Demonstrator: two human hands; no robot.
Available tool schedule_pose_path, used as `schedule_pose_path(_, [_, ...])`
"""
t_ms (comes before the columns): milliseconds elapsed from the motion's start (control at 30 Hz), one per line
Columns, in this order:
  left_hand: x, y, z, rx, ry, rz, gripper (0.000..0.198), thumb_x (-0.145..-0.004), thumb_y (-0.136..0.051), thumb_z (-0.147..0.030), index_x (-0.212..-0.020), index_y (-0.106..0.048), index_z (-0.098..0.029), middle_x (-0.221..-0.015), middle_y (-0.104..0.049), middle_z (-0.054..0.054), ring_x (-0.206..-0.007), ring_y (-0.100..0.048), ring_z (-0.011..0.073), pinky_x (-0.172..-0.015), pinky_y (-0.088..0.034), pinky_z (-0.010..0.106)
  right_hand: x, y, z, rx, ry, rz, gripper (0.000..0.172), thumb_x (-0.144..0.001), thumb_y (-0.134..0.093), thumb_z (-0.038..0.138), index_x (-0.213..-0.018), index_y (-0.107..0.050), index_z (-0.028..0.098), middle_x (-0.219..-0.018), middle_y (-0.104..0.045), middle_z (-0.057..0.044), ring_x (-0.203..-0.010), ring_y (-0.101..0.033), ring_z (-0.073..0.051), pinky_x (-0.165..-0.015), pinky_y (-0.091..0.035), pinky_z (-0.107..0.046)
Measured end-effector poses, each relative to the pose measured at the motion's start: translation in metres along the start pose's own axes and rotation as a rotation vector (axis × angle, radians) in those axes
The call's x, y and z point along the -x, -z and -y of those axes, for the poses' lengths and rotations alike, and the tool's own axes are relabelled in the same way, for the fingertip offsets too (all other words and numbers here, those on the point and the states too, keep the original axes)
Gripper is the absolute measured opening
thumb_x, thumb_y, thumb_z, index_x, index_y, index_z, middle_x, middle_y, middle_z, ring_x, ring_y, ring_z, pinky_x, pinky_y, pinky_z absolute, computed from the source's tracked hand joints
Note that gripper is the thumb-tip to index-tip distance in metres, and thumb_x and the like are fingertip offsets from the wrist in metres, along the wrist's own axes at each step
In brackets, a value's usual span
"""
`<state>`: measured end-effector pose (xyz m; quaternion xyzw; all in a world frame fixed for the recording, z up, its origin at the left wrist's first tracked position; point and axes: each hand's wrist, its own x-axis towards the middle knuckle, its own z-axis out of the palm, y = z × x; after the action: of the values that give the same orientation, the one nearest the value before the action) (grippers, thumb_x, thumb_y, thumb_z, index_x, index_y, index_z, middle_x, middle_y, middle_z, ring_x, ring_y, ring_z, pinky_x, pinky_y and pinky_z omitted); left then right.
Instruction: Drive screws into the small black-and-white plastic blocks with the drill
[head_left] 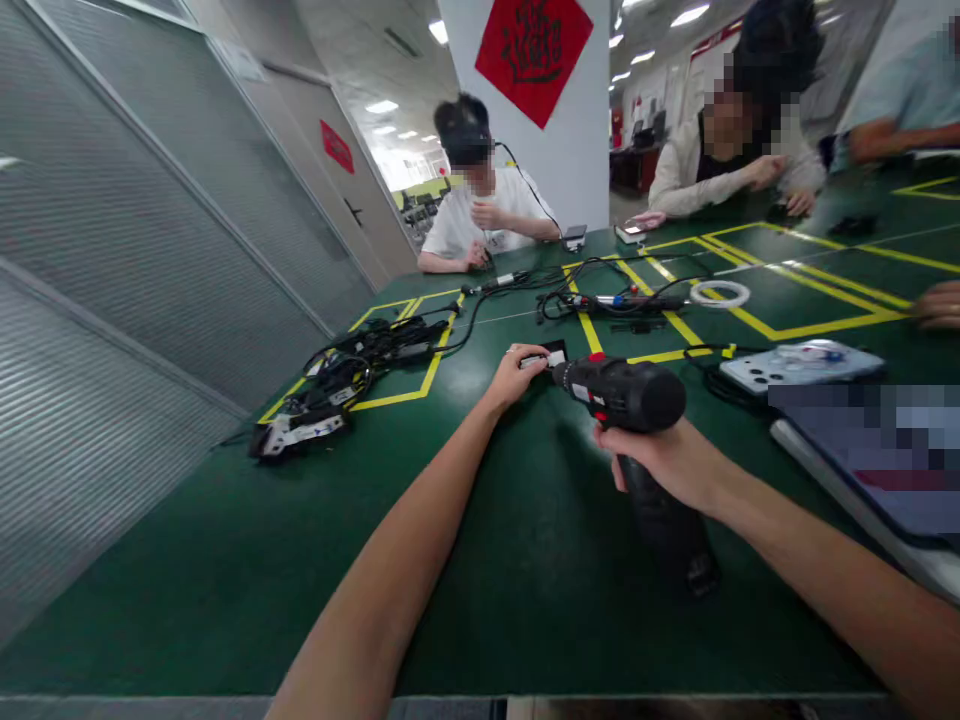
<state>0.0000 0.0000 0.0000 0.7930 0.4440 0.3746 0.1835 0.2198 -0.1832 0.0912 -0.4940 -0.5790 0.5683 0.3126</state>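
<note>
A black cordless drill (626, 392) with red accents is in my right hand (656, 455), whose fingers wrap round its handle. The drill points forward and left, its chuck close to a small white block (555, 358) beside a flat black piece (556, 347). My left hand (516, 374) is closed on the small white block, fingertips bent over it at the tabletop. Whether the drill's tip touches the block I cannot tell. Behind my right fingers the drill's trigger is hidden.
Tangled black cables (375, 355) lie left on the green table (300, 560), with more cables (615, 300) and a white ring (720, 293) farther back. At right are a phone (802, 367) and a blurred device (870, 455). Several people sit around the table.
</note>
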Motion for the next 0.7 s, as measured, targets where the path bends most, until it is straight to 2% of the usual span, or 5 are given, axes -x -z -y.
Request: schedule_pose_path(700, [0.0012, 0.0022, -0.0053, -0.002, 0.019, 0.003, 0.025, -0.082, -0.053, -0.03, -0.1, -0.067, -0.021, -0.105, -0.064, 0.005, -0.104, -0.053, 0.0202, -0.096, -0.04, 0.036, 0.0027, 0.0016, 0.0017, -0.004, -0.004, 0.005, 0.007, -0.074, -0.055, 0.023, -0.074, -0.055, 0.017, -0.048, -0.059, 0.0, -0.047, -0.056, -0.014, -0.049, -0.04, -0.025])
